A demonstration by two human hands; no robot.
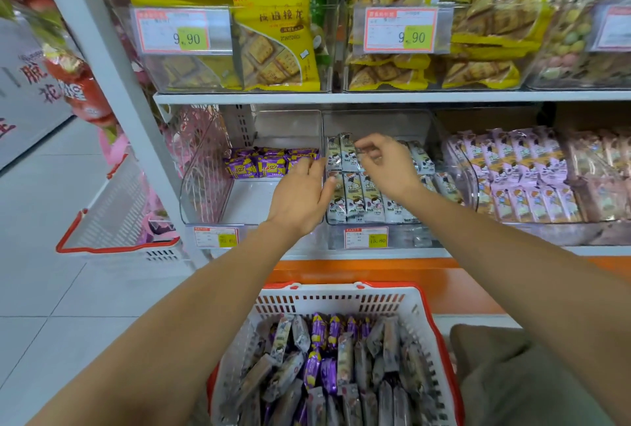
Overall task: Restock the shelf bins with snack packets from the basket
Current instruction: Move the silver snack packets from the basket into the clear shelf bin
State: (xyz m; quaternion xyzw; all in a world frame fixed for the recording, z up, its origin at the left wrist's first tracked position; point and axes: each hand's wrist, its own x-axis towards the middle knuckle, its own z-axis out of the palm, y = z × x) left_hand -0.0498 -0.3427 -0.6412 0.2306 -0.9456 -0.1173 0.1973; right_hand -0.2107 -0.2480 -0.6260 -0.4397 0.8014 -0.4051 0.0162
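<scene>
Head view, aimed at the lower shelf and at the basket [324, 289] below it. Reaching with both arms into the middle clear bin [379, 122], already filled with two rows of grey-white packets [362, 202].

Right hand [387, 166]: thumb and forefinger curled, pinching the top edge of one grey-white packet [344, 147] in the back row, seemingly to set it upright. Left hand [300, 198]: fingers fairly straight and closed on nothing, placed at the wall between this bin and the left clear bin [252, 200], thumb touching the front row as if to keep it in line.

In the left clear bin, only a few purple packets [269, 164] at the back, with much bare floor before them. In the basket, a large mixed heap [341, 374] of grey-white and purple snack packets, not yet shelved.

Judging from this, the placing step: one packet being seated among its own kind, with most of the restocking not yet done.

For the next move, probably: release the packet only when standing firm, then go down to the basket for more. Calls for sorting by colour, purple to the left bin, grey-white to the middle one. Calls also for a light touch, since such foil packets likely slide and a leaning one may push down its neighbours.
</scene>
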